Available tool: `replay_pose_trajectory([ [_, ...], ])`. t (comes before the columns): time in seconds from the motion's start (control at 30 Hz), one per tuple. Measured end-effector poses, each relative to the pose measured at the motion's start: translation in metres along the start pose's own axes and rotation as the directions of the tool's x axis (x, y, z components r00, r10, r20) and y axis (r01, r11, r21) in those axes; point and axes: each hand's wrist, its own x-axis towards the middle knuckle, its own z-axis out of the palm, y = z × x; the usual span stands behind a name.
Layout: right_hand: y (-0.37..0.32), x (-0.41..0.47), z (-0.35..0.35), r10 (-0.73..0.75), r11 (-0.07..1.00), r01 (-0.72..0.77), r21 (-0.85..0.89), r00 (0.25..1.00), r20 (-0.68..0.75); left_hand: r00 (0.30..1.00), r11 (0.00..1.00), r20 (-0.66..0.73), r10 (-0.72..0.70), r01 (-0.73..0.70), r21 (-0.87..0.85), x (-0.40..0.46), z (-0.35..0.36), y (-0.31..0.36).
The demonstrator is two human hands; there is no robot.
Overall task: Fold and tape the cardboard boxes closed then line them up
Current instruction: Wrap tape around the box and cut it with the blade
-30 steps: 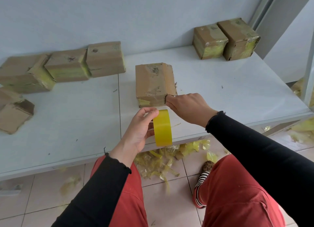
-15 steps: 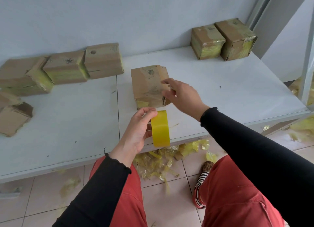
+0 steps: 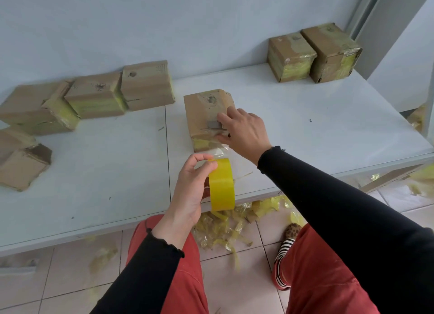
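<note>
Against the pale wall, our white worktop holds the middle cardboard box. Our right hand has climbed from its near corner onto the top, fingers flat, pressing fresh tape down; our left hand still pinches the yellow tape roll, strip now drawn out.

bare table between centre box and right boxes
</note>
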Motion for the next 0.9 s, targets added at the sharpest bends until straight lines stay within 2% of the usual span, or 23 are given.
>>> replay_pose_trajectory([
  [0.13, 0.002, -0.001, -0.002, 0.031, 0.999, -0.030, 0.043, 0.999, -0.029, 1.000, 1.000, 0.025, -0.009, 0.009, 0.000, 0.000, -0.006, 0.002],
  [0.2, 0.004, -0.009, -0.012, 0.196, 0.948, -0.181, 0.262, 0.980, -0.032, 0.997, 0.999, 0.062, -0.036, 0.036, -0.004, -0.001, -0.008, 0.005],
  [0.23, 0.005, -0.017, -0.019, 0.316, 0.861, -0.284, 0.422, 0.949, -0.006, 0.995, 0.999, 0.081, -0.050, 0.051, -0.011, -0.001, -0.010, 0.006],
  [0.3, -0.001, -0.041, -0.038, 0.464, 0.542, -0.455, 0.706, 0.863, 0.200, 0.992, 0.996, 0.103, -0.079, 0.083, -0.037, -0.001, -0.013, 0.007],
  [0.33, -0.009, -0.058, -0.050, 0.426, 0.394, -0.518, 0.759, 0.835, 0.348, 0.990, 0.994, 0.111, -0.091, 0.098, -0.056, -0.001, -0.014, 0.009],
  [0.37, -0.017, -0.075, -0.058, 0.318, 0.302, -0.563, 0.769, 0.820, 0.475, 0.988, 0.992, 0.121, -0.099, 0.108, -0.067, -0.001, -0.015, 0.009],
  [0.4, -0.026, -0.091, -0.065, 0.185, 0.273, -0.589, 0.760, 0.808, 0.560, 0.986, 0.991, 0.125, -0.108, 0.117, -0.064, -0.001, -0.014, 0.010],
  [0.47, -0.042, -0.112, -0.067, -0.006, 0.295, -0.560, 0.774, 0.809, 0.588, 0.984, 0.991, 0.126, -0.124, 0.128, -0.030, -0.001, -0.014, 0.012],
  [0.5, -0.047, -0.117, -0.065, -0.038, 0.348, -0.526, 0.776, 0.819, 0.573, 0.984, 0.991, 0.127, -0.129, 0.130, -0.007, 0.000, -0.015, 0.013],
  [0.57, -0.051, -0.121, -0.062, -0.028, 0.467, -0.465, 0.752, 0.843, 0.538, 0.985, 0.991, 0.120, -0.124, 0.115, 0.074, 0.002, -0.017, 0.018],
  [0.73, -0.051, -0.129, -0.065, -0.119, 0.532, -0.441, 0.723, 0.806, 0.579, 0.991, 0.927, 0.131, -0.015, -0.036, 0.374, 0.020, -0.024, 0.030],
  [0.83, -0.052, -0.132, -0.065, -0.105, 0.564, -0.430, 0.706, 0.810, 0.577, 0.981, 0.878, 0.168, 0.092, -0.159, 0.451, 0.027, -0.023, 0.031],
  [0.9, -0.049, -0.132, -0.065, -0.141, 0.623, -0.386, 0.680, 0.800, 0.583, 0.970, 0.852, 0.165, 0.177, -0.235, 0.467, 0.030, -0.023, 0.028],
])
